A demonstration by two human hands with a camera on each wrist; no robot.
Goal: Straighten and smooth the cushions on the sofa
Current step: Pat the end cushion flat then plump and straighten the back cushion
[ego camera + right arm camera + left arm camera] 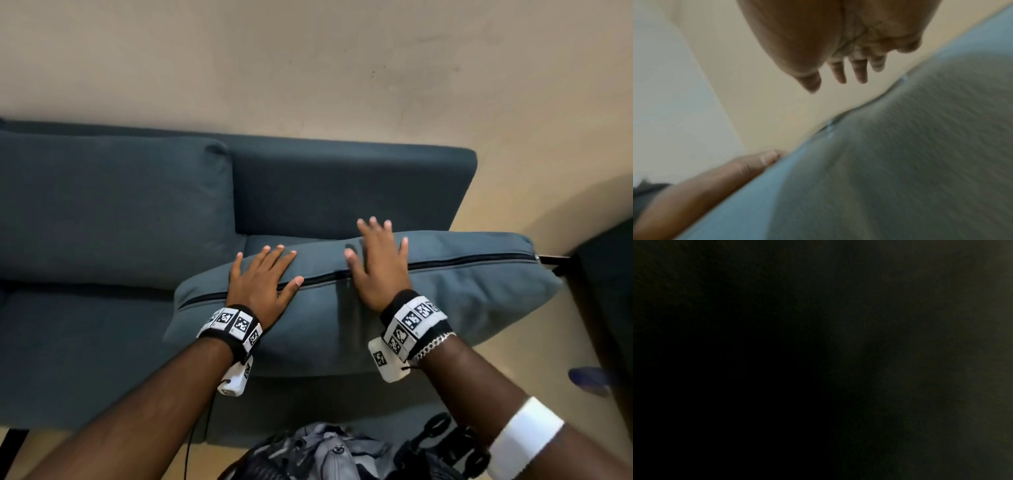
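Teal loose cushion (394,308) lying zipper-up on the sofa (85,359) seat, under both grips. Left hand (262,279) flat on it, fingers spread, released. Right hand (378,263) likewise, beside the zipper (462,262).

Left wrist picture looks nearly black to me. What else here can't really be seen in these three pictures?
- Left wrist view: dark all over; nothing can be made out.
- Right wrist view: blurred; the cushion shows only as smeared fabric beneath the right hand.
- Head view: the left hand lies flat on the cushion, hiding the fabric under it.
- Head view: the sofa is cut off by the left edge.
- Head view: a blue object at the right is too blurred to name.
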